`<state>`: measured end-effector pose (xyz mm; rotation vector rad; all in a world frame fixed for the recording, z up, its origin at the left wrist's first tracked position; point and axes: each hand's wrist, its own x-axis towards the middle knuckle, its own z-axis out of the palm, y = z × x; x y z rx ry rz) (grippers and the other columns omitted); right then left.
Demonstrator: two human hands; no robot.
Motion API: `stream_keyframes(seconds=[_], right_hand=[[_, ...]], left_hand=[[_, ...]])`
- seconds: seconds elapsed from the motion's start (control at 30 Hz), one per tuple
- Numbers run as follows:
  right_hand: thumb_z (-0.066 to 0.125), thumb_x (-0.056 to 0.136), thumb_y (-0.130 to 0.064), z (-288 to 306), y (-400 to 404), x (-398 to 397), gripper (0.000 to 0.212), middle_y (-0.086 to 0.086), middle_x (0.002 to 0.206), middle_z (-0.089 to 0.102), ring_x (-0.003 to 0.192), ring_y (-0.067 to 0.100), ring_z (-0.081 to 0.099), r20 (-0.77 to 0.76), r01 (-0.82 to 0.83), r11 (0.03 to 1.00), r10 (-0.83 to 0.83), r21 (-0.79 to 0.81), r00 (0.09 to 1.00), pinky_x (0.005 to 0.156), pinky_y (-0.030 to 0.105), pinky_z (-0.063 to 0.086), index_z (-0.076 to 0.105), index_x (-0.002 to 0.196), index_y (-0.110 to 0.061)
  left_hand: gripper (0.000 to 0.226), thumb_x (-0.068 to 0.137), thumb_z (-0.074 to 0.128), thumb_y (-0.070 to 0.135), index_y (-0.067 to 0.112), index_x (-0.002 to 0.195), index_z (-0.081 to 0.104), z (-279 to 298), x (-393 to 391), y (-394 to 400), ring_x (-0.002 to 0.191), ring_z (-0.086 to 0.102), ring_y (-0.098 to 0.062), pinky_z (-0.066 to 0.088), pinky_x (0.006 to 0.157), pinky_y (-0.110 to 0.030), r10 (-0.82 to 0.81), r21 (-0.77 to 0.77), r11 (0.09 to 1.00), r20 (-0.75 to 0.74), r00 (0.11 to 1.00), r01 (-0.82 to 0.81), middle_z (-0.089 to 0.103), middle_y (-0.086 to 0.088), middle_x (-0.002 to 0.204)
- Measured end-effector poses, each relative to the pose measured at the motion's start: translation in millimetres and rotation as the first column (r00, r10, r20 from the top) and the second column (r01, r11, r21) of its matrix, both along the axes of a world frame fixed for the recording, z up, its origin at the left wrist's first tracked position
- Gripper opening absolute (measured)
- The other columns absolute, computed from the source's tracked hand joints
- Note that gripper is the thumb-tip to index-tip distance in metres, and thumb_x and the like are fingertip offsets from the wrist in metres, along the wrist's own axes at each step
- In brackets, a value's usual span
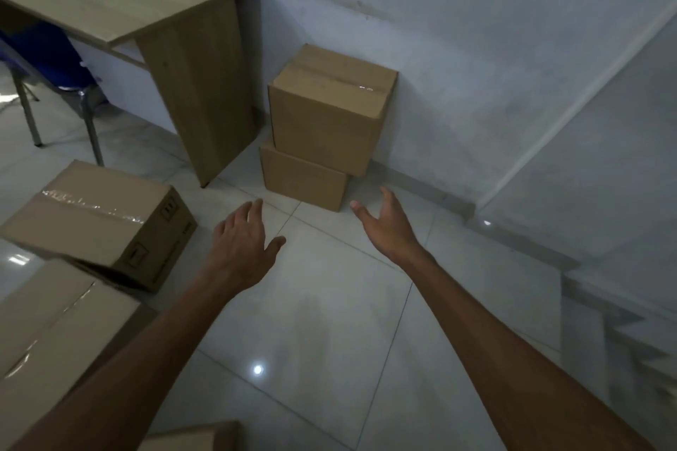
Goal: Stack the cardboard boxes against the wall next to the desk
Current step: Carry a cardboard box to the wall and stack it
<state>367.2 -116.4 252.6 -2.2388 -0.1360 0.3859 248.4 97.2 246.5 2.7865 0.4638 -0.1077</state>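
Two cardboard boxes stand stacked against the wall (476, 48) beside the wooden desk (198, 84): the upper box (326, 110) sits on the lower box (302, 181), shifted a little to the right. My left hand (241, 242) and my right hand (388, 227) reach out over the floor just in front of the stack, both with straight spread fingers, holding nothing and touching neither box. A taped box (99, 223) lies tilted on the floor at the left, partly over a larger box (55, 337) near me.
A blue chair (47, 59) with metal legs stands under the desk. Glossy white floor tiles (311, 322) spread between me and the stack. A corner of another box (198, 438) shows at the bottom edge. A low step or ledge (604, 304) runs along the right.
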Motion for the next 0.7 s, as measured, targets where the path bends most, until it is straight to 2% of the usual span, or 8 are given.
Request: stream_keyframes(seconds=[0.17,0.37,0.6,0.7], right_hand=[[0.055,0.095,-0.053,-11.3,0.3,-50.4,0.085,0.007,0.165,0.019,0.149,0.023,0.024,-0.035,-0.027,0.999,0.026,-0.022,0.999,0.118,0.033,0.022,0.015,0.158,-0.011],[0.055,0.095,-0.054,-33.3,21.4,-119.6,0.084,0.007,0.164,0.021,0.148,0.024,0.027,-0.069,-0.091,0.996,0.089,-0.013,0.994,0.116,0.034,0.026,0.017,0.158,-0.012],[0.054,0.096,-0.053,-83.2,45.1,-223.4,0.083,0.007,0.164,0.021,0.148,0.025,0.028,-0.145,-0.140,0.990,0.134,-0.032,0.980,0.116,0.036,0.027,0.017,0.158,-0.013],[0.053,0.096,-0.053,-108.2,55.1,-272.1,0.082,0.008,0.164,0.021,0.148,0.026,0.027,-0.184,-0.163,0.986,0.153,-0.042,0.971,0.116,0.038,0.027,0.016,0.158,-0.013]], left_hand=[[0.079,0.097,0.046,0.047,0.003,0.153,0.012,-9.8,-60.7,-2.8,0.146,0.022,-0.032,0.021,0.117,-0.046,0.027,-0.031,0.999,-0.009,1.000,-0.027,0.022,-0.019,0.158],[0.079,0.097,0.047,0.047,0.003,0.153,0.013,-36.2,-141.6,17.5,0.145,0.024,-0.032,0.021,0.117,-0.046,0.130,-0.050,0.990,-0.058,0.990,-0.133,0.022,-0.019,0.158],[0.075,0.095,0.050,0.048,0.005,0.150,0.023,-84.3,-272.3,42.3,0.140,0.032,-0.035,0.029,0.113,-0.051,0.207,-0.055,0.975,-0.118,0.971,-0.214,0.030,-0.019,0.155],[0.074,0.095,0.050,0.048,0.005,0.150,0.023,-106.2,-331.7,53.2,0.141,0.032,-0.034,0.028,0.111,-0.049,0.240,-0.042,0.968,-0.151,0.959,-0.249,0.029,-0.017,0.155]])
